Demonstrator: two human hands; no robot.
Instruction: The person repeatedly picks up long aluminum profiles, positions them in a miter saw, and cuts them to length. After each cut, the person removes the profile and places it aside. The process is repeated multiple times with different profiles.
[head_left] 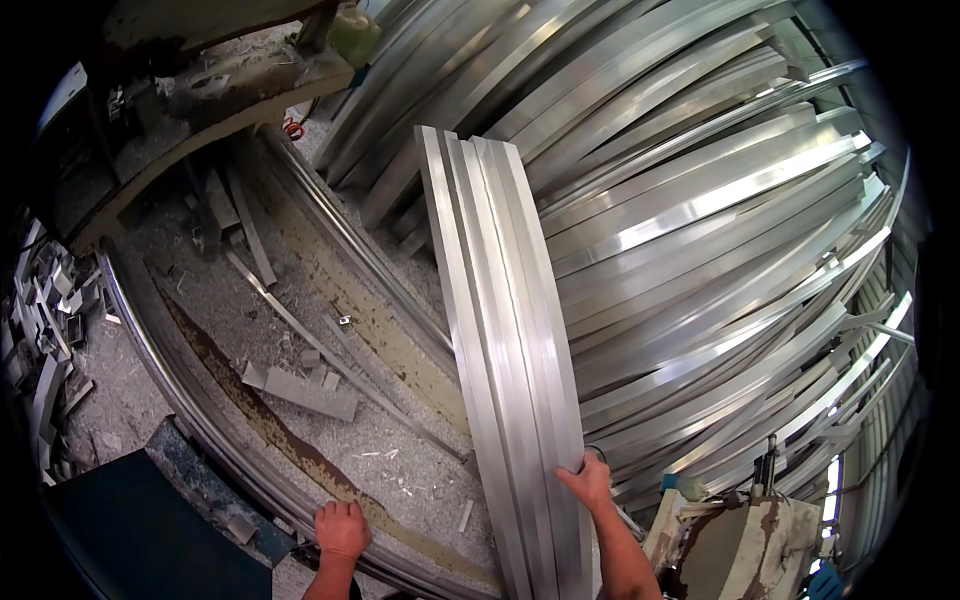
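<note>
A row of several long, silvery aluminium profiles [500,300] lies side by side and runs from the lower edge of the view toward the back. On the right edge of this row rests my right hand [588,482], its thumb over the top face and its other fingers mostly hidden along the side. Further left, my left hand [342,528] is closed over a round metal rail [130,312], with the knuckles up. The rail curves along the side of a worn machine bed. Both hands are bare.
Large stacks of aluminium lengths [700,250] fill the back and right. Offcuts [300,390] and metal chips litter the floor between the rails. A worn machine table [200,140] stands at the far left, a dark blue panel [160,530] near left, and a machine part [740,550] near right.
</note>
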